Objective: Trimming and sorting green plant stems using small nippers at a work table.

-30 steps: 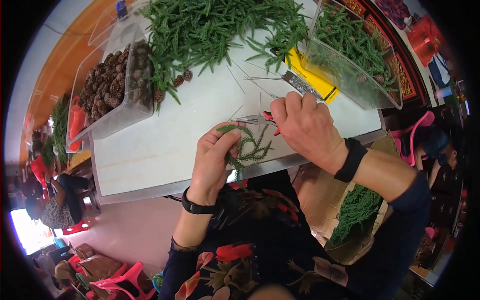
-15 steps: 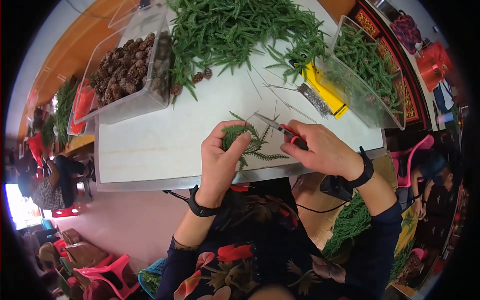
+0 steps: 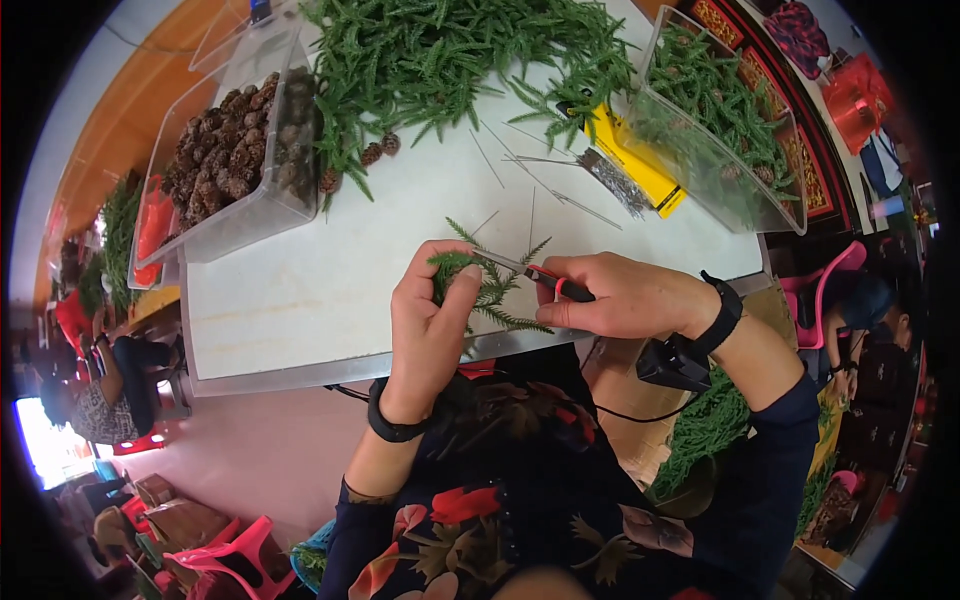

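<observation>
1. Over the near edge of the white table [image 3: 300, 300], our left hand [image 3: 425, 325] pinches a small bunch of green sprigs [image 3: 490, 285] between thumb and fingers.
2. Our right hand [image 3: 625, 295] is closed around red-handled pliers [image 3: 540, 275], whose tip reaches into the bunch.
3. We judge the sprigs light, soft and springy, with needles that could shed; holding them at the gathered stems seems safest.
4. Beyond the bunch on the table lie thin wires [image 3: 610, 180] on a yellow packet [image 3: 645, 175], stiff yet bendable by our reckoning.
5. Farther back sit a heap of greenery [image 3: 450, 55] and a clear tub of pine cones [image 3: 235, 150].
</observation>
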The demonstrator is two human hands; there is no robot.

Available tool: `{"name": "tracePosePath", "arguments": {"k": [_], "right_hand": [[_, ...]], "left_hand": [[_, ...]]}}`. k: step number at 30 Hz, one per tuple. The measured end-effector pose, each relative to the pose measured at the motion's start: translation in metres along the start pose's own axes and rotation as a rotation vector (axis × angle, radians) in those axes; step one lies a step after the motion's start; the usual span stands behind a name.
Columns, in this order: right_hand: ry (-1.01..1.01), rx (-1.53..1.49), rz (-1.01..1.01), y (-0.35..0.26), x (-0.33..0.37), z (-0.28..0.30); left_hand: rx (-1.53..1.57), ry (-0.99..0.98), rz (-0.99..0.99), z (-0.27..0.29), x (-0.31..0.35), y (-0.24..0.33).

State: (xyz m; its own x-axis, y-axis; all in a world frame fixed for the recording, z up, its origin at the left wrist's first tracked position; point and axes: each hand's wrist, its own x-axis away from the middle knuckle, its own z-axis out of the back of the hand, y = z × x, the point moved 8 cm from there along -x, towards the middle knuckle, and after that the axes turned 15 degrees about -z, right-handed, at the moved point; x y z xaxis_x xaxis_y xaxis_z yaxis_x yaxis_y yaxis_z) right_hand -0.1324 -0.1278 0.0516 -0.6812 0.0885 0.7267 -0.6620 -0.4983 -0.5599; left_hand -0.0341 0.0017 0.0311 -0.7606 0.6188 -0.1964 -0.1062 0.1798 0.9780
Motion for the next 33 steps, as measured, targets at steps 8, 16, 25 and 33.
{"name": "tracePosePath", "arguments": {"k": [8, 16, 25, 33], "right_hand": [[-0.180, -0.184, -0.095, -0.001, 0.007, -0.010], [-0.046, -0.127, 0.116, 0.004, -0.002, -0.015], [0.106, -0.050, 0.072, -0.006, 0.013, -0.014], [0.055, 0.043, 0.049, -0.001, 0.015, -0.011]], "left_hand": [[-0.381, 0.004, -0.190, 0.001, -0.002, 0.018], [-0.437, 0.012, -0.202, 0.000, -0.001, 0.019], [0.010, -0.020, 0.127, -0.002, 0.003, -0.003], [0.059, -0.063, 0.098, -0.007, 0.006, -0.002]]}}
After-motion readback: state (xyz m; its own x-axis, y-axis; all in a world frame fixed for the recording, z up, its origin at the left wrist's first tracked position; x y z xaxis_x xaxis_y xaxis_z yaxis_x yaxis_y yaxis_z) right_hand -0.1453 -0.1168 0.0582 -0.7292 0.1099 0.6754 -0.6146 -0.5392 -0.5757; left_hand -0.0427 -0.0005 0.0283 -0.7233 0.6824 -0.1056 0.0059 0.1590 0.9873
